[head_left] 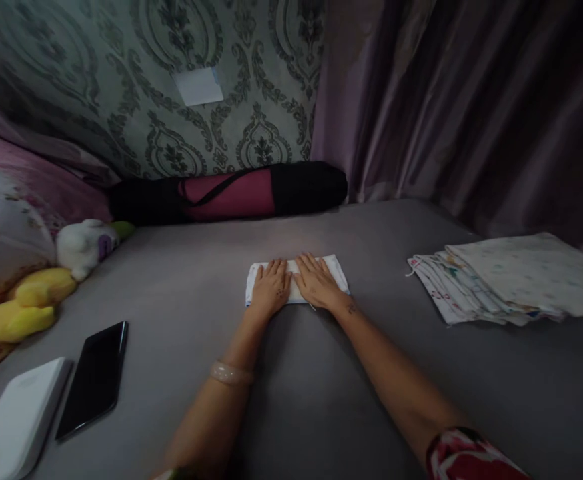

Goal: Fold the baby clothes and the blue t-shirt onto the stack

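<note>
A white folded cloth (339,272) with a thin blue edge lies flat on the grey bed sheet (181,280), straight ahead. My left hand (271,287) rests palm down on its left half, fingers stretched out. On the right half lies my right hand (317,283), also flat with the fingers extended. Both hands touch the cloth from above, side by side with a small gap, and neither grips it. They cover much of the middle of the cloth.
A stack of folded patterned cloths (511,277) sits at the right. To the left are a black phone (95,377), a white power bank (24,417), a yellow plush toy (26,303) and a white plush toy (84,247). A black and maroon long bag (231,193) lies along the wall.
</note>
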Available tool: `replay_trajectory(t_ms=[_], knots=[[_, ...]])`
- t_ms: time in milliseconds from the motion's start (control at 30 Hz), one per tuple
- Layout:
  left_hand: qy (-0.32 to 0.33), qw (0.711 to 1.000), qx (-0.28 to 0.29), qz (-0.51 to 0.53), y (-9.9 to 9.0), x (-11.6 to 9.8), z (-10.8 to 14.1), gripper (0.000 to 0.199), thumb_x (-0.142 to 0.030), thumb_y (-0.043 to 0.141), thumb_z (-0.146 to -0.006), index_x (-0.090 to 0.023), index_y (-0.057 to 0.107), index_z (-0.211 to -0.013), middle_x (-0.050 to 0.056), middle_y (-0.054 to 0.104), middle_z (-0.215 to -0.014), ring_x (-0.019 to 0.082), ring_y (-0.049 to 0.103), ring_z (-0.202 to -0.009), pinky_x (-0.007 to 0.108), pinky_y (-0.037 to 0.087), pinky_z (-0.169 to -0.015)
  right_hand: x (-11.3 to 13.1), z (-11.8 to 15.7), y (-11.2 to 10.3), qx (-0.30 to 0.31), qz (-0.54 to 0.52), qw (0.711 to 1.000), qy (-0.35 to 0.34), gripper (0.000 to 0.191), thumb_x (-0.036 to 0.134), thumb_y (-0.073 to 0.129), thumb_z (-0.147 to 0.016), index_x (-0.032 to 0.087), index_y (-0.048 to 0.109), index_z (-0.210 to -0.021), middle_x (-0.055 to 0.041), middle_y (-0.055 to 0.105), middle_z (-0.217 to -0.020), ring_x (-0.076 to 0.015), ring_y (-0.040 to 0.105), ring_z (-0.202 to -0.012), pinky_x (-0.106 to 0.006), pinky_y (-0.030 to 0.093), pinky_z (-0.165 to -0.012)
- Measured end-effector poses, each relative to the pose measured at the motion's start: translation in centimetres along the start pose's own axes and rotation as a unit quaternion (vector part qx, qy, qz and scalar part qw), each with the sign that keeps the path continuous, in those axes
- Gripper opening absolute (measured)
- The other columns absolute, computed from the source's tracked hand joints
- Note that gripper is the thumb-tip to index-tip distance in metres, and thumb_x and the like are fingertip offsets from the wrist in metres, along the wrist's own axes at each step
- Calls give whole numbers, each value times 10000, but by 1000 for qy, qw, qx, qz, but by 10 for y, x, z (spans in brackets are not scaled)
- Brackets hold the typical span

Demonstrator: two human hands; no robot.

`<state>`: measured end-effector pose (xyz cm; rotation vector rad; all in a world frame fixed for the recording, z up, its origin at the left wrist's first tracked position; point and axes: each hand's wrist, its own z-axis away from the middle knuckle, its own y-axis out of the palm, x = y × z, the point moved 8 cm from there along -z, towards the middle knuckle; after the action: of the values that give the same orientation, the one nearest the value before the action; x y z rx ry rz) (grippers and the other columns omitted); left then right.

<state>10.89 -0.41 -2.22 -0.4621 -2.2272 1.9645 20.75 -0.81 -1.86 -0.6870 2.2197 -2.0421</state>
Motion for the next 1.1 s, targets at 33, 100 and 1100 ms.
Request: replay_trajectory(t_ms=[33,100,1100], knots=[[-5,1000,-4,-3,-1,1,1,532,-376,189,-990,-142,373,-1430,102,392,-1491,242,312,-1397,468,216,-1152,-2,2,-2,-9,7,1000,7,575,355,232,-974,64,331,-1460,-127,279,-1542,-243,181,-1435,-442,105,-1165],[-8,1000,-6,-11,1,2,2,557,-410,172,-988,-151,352,-1447,100,370,-1504,255,282,-1410,481,192,-1157,-5,5,-3,-15,14,1000,20,583,361,231,-975,55,324,-1462,-137,285,-1537,-244,182,-1435,-442,98,-1165],[-89,996,24,2,7,51,11,644,-479,164,-970,-89,301,-1463,152,290,-1533,281,239,-1425,446,197,-1158,-60,10,1,33,31,992,120,663,403,172,-960,-14,275,-1466,-168,229,-1551,-282,130,-1443,-427,140,-1167]])
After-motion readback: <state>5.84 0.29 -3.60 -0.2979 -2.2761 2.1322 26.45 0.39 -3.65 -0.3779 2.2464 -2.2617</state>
